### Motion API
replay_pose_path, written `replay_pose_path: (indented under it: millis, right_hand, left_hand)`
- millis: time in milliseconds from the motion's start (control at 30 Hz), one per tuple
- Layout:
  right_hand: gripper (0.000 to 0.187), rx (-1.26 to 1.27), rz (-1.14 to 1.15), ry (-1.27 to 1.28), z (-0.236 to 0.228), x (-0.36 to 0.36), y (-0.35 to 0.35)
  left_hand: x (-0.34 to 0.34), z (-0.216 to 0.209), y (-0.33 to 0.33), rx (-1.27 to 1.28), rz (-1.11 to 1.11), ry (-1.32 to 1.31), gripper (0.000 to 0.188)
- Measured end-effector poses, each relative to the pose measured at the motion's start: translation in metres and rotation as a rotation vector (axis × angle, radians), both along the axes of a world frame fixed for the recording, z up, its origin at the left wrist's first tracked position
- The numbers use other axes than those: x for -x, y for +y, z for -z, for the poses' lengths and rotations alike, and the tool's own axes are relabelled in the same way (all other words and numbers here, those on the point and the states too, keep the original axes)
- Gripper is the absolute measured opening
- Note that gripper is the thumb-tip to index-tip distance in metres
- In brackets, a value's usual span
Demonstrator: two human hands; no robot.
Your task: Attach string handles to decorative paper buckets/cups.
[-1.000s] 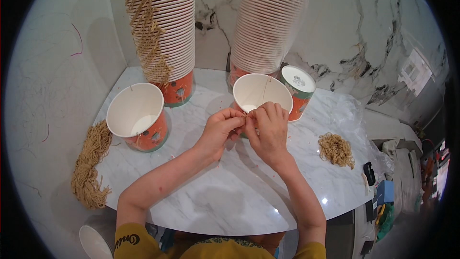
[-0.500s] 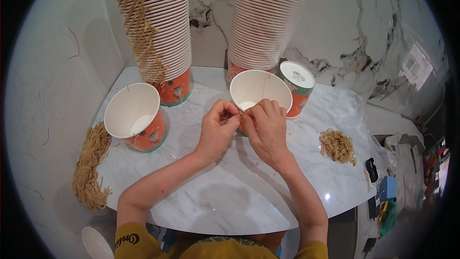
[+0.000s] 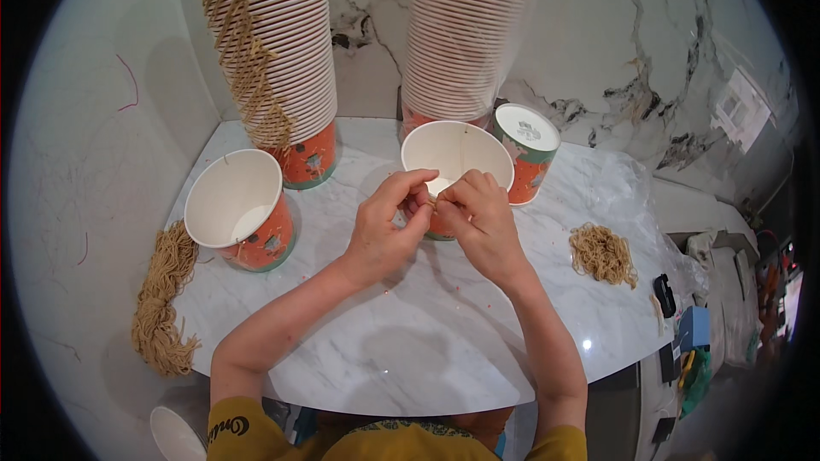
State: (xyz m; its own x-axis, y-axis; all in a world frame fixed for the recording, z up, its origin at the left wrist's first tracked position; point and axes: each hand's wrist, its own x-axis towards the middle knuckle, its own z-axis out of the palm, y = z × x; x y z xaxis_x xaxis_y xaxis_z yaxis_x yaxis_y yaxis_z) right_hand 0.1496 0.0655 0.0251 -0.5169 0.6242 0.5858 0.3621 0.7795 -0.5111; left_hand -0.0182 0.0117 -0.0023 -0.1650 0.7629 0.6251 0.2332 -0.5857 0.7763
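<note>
A white-lined paper bucket (image 3: 427, 149) with an orange and green outside stands upright in front of me. A thin string (image 3: 462, 149) runs down its inner far wall. At its near side my left hand (image 3: 384, 230) and my right hand (image 3: 483, 226) meet, fingertips almost touching. Both hands are closed in a pinch on a short tan bit of string (image 3: 432, 203) near the bucket's front. Fingers hide most of that string and part of the bucket's front.
A second paper bucket (image 3: 222, 192) stands left, beside a hank of tan string (image 3: 166, 299). Behind are two tall bucket stacks, one string-draped (image 3: 295, 51), one plastic-wrapped (image 3: 461, 43). An upturned bucket (image 3: 528, 128) stands right, with a loose string pile (image 3: 603, 254) nearer me.
My hands stay pinched at the bucket's front, with small finger movements; the left index finger has lifted and straightened toward the rim. The whole view has shifted slightly.
</note>
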Motion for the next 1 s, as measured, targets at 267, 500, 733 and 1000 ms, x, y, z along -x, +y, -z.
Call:
replay_pose_path:
  millis: [267, 500, 733, 1000]
  right_hand:
    - [0.010, 0.086, -0.035, -0.019, -0.003, -0.004, 0.004]
    - [0.010, 0.110, -0.029, -0.016, -0.006, -0.006, 0.004]
    - [0.006, 0.048, 0.023, 0.078, -0.014, -0.013, 0.006]
    - [0.026, -0.217, 0.015, 0.056, -0.002, -0.007, -0.025]
  left_hand:
    - [0.006, -0.003, 0.003, -0.165, -0.102, 0.327, 0.018]
    - [0.009, -0.004, 0.003, -0.202, -0.129, 0.445, 0.018]
    - [0.009, -0.007, 0.001, 0.116, -0.030, 0.183, 0.007]
    - [0.017, -0.008, 0.001, 0.376, 0.135, -0.032, 0.003]
